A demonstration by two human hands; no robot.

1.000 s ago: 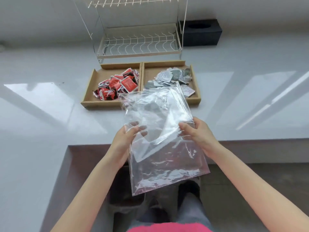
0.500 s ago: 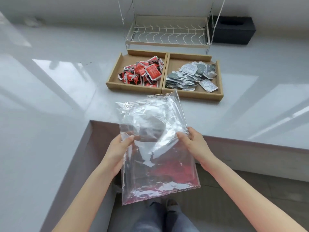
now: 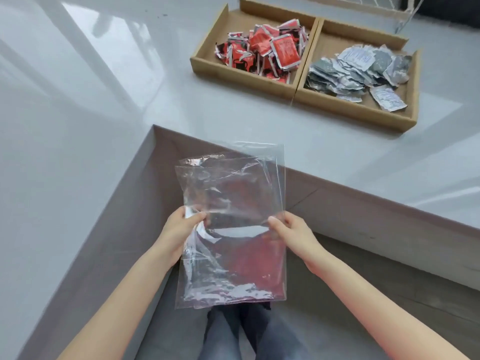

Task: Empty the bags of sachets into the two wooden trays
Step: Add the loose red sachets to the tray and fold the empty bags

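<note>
While both hands pinch them at mid-height, the clear plastic bags (image 3: pixel 233 203) hang flat and empty in front of the person's legs — the left hand (image 3: pixel 179 229) on the left edge, the right hand (image 3: pixel 291 232) on the right. Beyond, on the white counter (image 3: pixel 104 113), sit two wooden trays side by side: the left tray (image 3: pixel 207 42) holds red sachets (image 3: pixel 267 48), the right tray (image 3: pixel 363 110) grey sachets (image 3: pixel 350 71)

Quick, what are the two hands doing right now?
Left hand: closed, pinching the clear plastic bags.
Right hand: closed, pinching the same bags' other edge.
</note>
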